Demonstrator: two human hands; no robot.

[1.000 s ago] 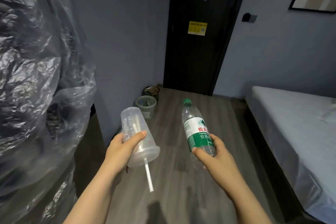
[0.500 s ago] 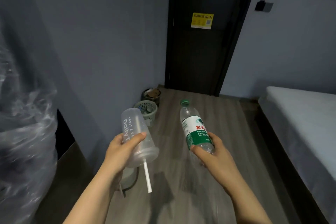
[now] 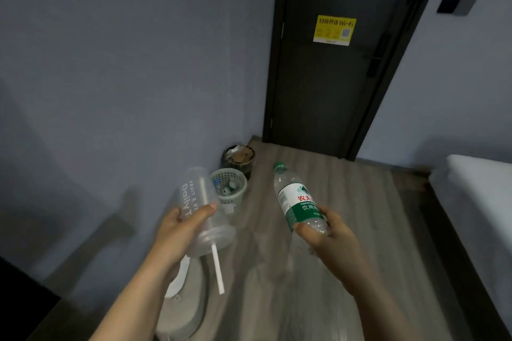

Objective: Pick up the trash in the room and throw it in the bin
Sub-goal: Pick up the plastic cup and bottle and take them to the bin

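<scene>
- A person's view down at both hands, each carrying a piece of trash toward two bins in the corner by a dark door (image 3: 327,86).
- The left hand (image 3: 177,232) has its grip closed around a clear plastic cup (image 3: 203,202), tipped so that the lid faces the person and a white straw (image 3: 217,271) points downward.
- The right hand (image 3: 331,238) has its grip wrapped around the lower part of a water bottle (image 3: 296,199), green cap pointing away.
- The step in hand appears to be the carry. Both items are in the air, well short of the pale mesh bin (image 3: 237,195) and the dark bin (image 3: 245,168) behind it.
- Next, the hands likely need to come over a bin's opening and let go. Both bins already hold trash.
- The cup reads "Daily T" and "FRUIT & VE", the rest hidden by the thumb.
- The bottle's green and white label shows red characters "农夫" and white "饮用".
- A yellow sign (image 3: 334,30) on the door ends in "Wi-Fi".
</scene>
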